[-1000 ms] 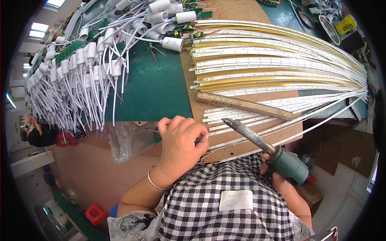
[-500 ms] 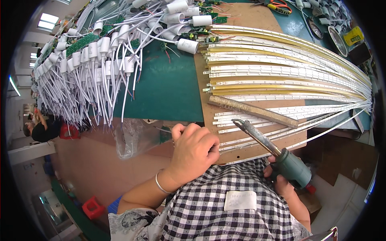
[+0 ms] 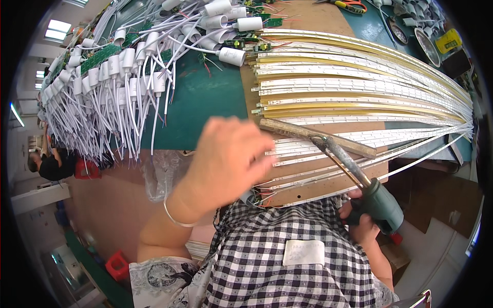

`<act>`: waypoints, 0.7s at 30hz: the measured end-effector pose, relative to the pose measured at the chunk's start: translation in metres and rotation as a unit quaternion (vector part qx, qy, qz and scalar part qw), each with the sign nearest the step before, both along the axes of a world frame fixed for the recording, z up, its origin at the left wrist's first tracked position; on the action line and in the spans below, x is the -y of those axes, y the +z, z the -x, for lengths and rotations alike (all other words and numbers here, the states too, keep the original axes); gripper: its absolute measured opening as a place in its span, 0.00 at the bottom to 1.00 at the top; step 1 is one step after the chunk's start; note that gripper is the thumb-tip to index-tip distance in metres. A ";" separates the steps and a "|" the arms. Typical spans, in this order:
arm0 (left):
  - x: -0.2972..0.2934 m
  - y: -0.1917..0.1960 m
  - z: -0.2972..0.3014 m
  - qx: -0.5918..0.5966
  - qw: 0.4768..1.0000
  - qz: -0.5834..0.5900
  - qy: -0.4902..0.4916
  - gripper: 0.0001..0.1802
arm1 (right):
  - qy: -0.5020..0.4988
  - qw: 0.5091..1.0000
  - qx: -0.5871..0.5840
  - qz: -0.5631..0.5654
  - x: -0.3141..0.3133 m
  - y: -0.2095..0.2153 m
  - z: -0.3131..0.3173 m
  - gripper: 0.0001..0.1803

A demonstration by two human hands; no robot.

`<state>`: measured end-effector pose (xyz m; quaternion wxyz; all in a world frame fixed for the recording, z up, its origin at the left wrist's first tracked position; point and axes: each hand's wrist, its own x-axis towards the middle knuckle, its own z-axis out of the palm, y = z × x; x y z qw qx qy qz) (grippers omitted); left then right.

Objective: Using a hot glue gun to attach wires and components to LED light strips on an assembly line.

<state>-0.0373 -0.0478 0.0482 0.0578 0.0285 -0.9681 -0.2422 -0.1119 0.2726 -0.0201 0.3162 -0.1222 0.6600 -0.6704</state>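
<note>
My right hand [image 3: 358, 215] is wrapped round the green body of a soldering gun [image 3: 381, 208]. The gun's long metal tip points up and left, over a flat wooden bar [image 3: 318, 137]. The bar lies slantwise across white LED strips [image 3: 334, 87] spread on a brown board [image 3: 328, 191]. My left hand [image 3: 231, 154] is raised over the board's left edge. Its fingers are smeared by motion, and I cannot make out anything in them. Below it, at the end of the nearest strip, sits a small dark part with thin wires [image 3: 251, 197], partly hidden by the hand.
White lamp caps with cables [image 3: 115, 72] and green circuit boards are heaped on the green table [image 3: 203, 97]. Orange-handled pliers [image 3: 352, 6], a metal dish [image 3: 427, 46] and a yellow box [image 3: 449, 41] lie far right. A clear plastic bag [image 3: 162, 174] hangs at the near edge.
My left hand has lifted off the board's near left corner and moved up and left, uncovering the dark part with wires. The soldering gun has shifted slightly right, its tip now over the bar.
</note>
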 end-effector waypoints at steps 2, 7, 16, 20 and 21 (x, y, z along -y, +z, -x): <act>0.022 0.007 0.039 -0.137 0.989 0.048 0.031 0.06 | -0.007 1.000 -0.001 -0.001 -0.001 0.001 0.000 0.45; 0.079 -0.019 0.128 -0.130 0.987 -0.024 0.093 0.12 | -0.001 1.000 0.000 0.018 -0.003 0.004 -0.001 0.45; 0.079 -0.043 0.148 -0.062 0.992 0.045 0.099 0.11 | -0.007 1.000 -0.006 0.030 -0.008 -0.001 -0.003 0.43; 0.082 -0.048 0.148 -0.039 0.993 0.013 0.109 0.11 | -0.004 0.999 -0.011 0.032 -0.008 -0.001 -0.003 0.42; 0.084 -0.049 0.148 -0.025 0.993 -0.018 0.113 0.11 | -0.003 0.999 -0.012 0.034 -0.008 0.000 -0.003 0.41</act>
